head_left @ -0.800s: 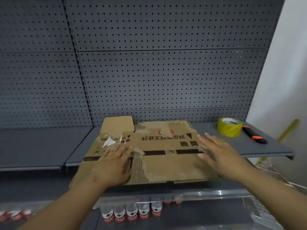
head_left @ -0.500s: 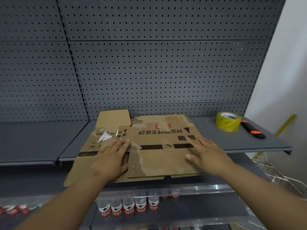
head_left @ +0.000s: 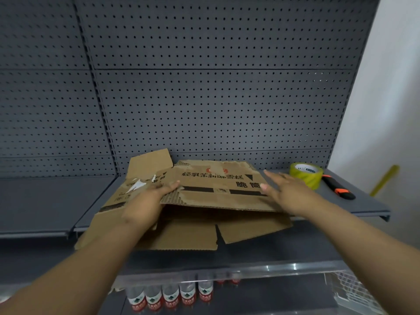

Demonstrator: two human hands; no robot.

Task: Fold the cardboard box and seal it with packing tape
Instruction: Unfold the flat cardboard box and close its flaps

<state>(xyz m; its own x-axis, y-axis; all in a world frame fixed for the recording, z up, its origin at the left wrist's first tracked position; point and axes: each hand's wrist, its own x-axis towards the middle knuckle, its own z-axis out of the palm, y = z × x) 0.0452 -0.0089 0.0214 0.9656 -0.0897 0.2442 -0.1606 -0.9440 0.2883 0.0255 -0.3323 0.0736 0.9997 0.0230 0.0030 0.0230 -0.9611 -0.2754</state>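
Observation:
A worn brown cardboard box (head_left: 211, 192), flattened and printed with black characters, lies on the grey shelf (head_left: 354, 203). Its top panel is raised off the bottom flaps, which jut over the shelf's front edge. My left hand (head_left: 145, 201) grips the left edge of that raised panel, fingers on top. My right hand (head_left: 286, 189) rests flat, fingers spread, on the panel's right end. A yellow roll of packing tape (head_left: 306, 175) sits on the shelf just right of my right hand.
A black and orange utility knife (head_left: 338, 187) lies to the right of the tape. A grey pegboard wall (head_left: 204, 98) backs the shelf. Several water bottles (head_left: 170, 296) stand on a lower shelf. A white wire basket (head_left: 354, 292) sits at lower right.
The top panel of the box has lifted away from the bottom flaps. My left hand went from lying flat to gripping the panel's left edge. My right hand slid to the panel's right end.

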